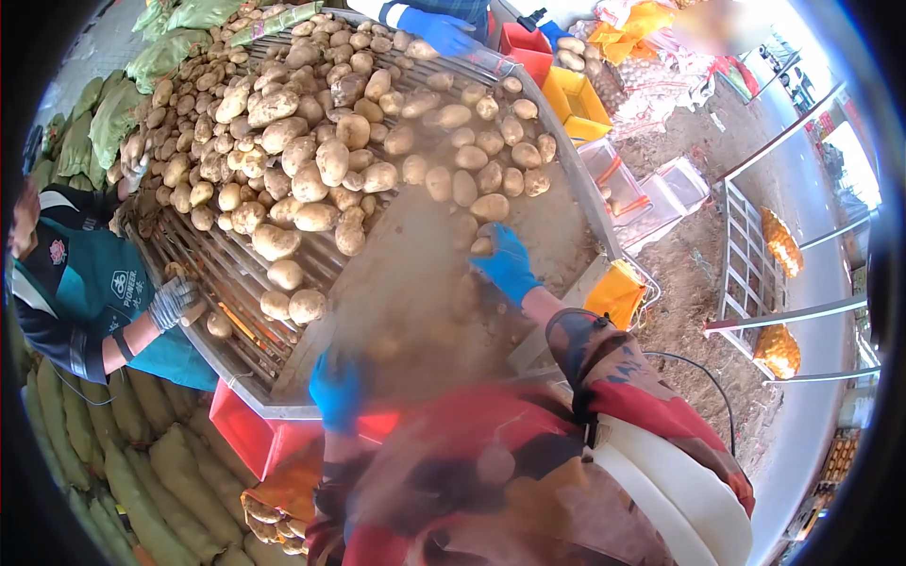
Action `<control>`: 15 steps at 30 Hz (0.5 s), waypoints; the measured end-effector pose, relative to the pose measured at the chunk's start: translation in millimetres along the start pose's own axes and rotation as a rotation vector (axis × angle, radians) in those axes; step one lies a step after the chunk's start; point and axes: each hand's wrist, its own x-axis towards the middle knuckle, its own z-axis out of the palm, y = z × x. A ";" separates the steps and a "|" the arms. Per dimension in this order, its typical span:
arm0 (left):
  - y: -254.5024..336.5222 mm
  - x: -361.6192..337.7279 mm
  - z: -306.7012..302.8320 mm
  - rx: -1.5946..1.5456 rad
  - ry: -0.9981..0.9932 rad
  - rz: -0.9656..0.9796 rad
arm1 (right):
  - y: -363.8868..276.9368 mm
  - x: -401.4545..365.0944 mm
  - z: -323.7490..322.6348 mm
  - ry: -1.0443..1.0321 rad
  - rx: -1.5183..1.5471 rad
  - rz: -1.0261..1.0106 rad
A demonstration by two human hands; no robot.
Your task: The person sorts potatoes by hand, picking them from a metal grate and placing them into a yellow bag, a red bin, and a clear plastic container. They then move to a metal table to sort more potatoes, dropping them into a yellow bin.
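Observation:
A blue glove covers my right hand [510,264], whose fingers are closed around a potato [481,247] low over the bare, dusty part of the sorting table [387,292]. My left hand [336,389], gloved in blue as well, is at the near edge of the table above a red bin [250,429]. Motion smears its fingers, and I cannot tell if anything is in them. Beyond my right hand lies a loose group of potatoes [464,187]. The large heap of potatoes [283,137] covers the slatted far side.
At the left, a person in a green apron [104,283] has a gloved hand [173,304] by the slats. Another person's blue glove [439,31] reaches over the far edge. A yellow bin [576,104] stands right; full sacks [170,481] lie lower left.

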 end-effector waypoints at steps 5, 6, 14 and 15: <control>-6.2 -0.3 0.6 0.033 0.015 -0.029 | -11.3 33.5 -52.2 0.032 -0.211 -0.006; -6.0 -1.9 -0.7 0.031 0.018 -0.037 | -13.3 41.9 -59.3 0.001 -0.341 -0.009; -7.3 2.2 6.2 0.008 0.059 -0.080 | -3.2 72.7 -44.6 -0.184 -0.509 -0.222; -8.5 2.2 6.3 0.013 0.058 -0.072 | -4.0 74.4 -48.0 -0.190 -0.536 -0.240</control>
